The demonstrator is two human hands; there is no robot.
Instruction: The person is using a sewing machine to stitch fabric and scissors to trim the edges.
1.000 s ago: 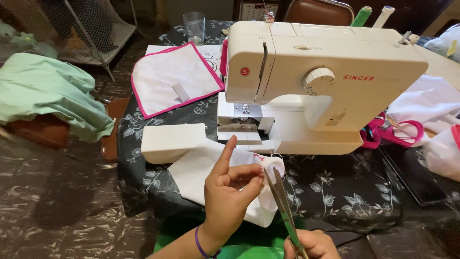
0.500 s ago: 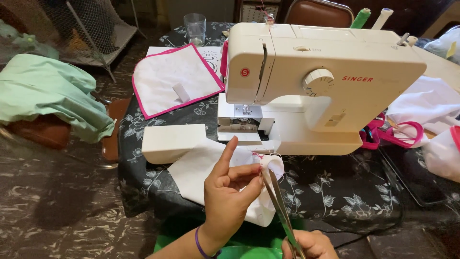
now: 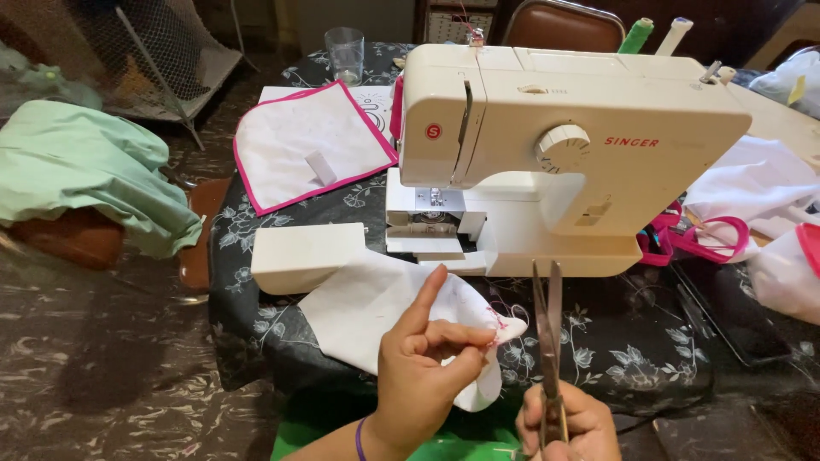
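We have drawn the scissors right, clear of the cloth our left fingers pinch below the machine; right hand grips their handles.

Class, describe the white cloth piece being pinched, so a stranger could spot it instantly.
Start at the cream sewing machine on the floral-clothed table. In front of it, the left hand pinches a white cloth piece by its corner. Unlike the flat pink-bordered cloth further back, it has no full border, only pink stitching at the pinched corner.

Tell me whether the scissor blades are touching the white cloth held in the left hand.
Apart. The head view shows dark tablecloth between the scissors and the cloth's pinched corner. The left hand pinches the cloth; the right hand holds the scissors.
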